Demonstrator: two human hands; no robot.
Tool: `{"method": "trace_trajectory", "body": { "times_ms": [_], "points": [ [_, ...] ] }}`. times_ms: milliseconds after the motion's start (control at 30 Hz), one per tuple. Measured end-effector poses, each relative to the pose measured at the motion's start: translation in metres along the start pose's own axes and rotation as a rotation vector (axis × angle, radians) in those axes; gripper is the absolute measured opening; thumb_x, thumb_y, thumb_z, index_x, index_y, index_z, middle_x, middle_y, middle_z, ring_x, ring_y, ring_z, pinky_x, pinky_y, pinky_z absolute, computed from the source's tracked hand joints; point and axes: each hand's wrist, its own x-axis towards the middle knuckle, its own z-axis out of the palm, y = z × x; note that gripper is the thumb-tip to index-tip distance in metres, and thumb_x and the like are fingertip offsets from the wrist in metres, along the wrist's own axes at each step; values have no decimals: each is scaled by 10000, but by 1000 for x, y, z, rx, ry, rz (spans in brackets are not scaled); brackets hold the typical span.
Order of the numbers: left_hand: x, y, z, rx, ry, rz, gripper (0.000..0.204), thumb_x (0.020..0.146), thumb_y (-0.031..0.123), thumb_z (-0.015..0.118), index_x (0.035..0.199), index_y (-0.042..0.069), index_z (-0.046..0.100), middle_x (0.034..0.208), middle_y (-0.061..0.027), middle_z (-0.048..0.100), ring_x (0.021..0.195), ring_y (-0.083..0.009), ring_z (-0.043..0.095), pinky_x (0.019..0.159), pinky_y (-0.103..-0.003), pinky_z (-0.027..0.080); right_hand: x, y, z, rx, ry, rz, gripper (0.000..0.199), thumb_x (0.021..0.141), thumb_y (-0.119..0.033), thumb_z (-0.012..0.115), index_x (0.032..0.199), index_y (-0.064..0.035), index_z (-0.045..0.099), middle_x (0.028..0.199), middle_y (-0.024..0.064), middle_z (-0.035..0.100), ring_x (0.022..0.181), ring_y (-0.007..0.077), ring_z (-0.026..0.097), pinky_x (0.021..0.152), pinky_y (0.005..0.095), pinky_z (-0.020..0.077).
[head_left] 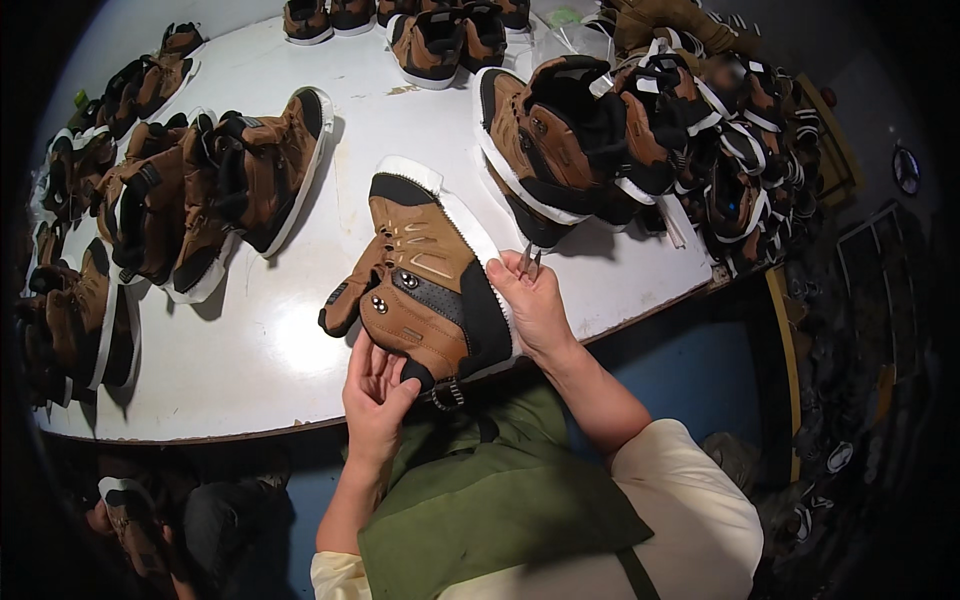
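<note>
A brown and black high-top boot (430, 270) with a white sole lies tilted on its side between my hands, over the table's near edge. Its toe points away from me. My left hand (378, 400) is closed on the black padded collar, thumb on top. On the right, my right hand (535, 305) grips the white sole edge near the heel. Out of that same hand stick two pointed metal tips (530, 262) of a small tool, perhaps snips; the rest is hidden in the palm. A striped loop (450, 395) hangs at the boot's heel.
Several similar boots (270, 180) stand on the white table (260, 370) at the left. More boots (560, 140) are stacked at the right, with a dense pile (735, 190) beyond. At the lower left, another person's hands hold a boot (135, 530).
</note>
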Motion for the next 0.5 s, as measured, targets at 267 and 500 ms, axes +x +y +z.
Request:
{"method": "trace_trajectory", "body": {
  "times_ms": [267,500],
  "points": [
    [-1,-1,3,53,3,25,889,812,29,711,1507,-66,166,1460,-192,405,1336,-253,440,1118,-356,343,0,0,-1,-31,-31,-15,169,961,-143,632,965,22,669,835,-50,601,754,19,499,690,197,410],
    [1,-10,-13,123,62,-15,917,769,45,736,1503,-69,197,1427,-177,453,1314,-258,452,1119,-366,317,2,-6,10,-193,-64,-57,231,979,-171,606,790,-38,615,671,-109,439,607,-7,339,519,203,268]
  ]
}}
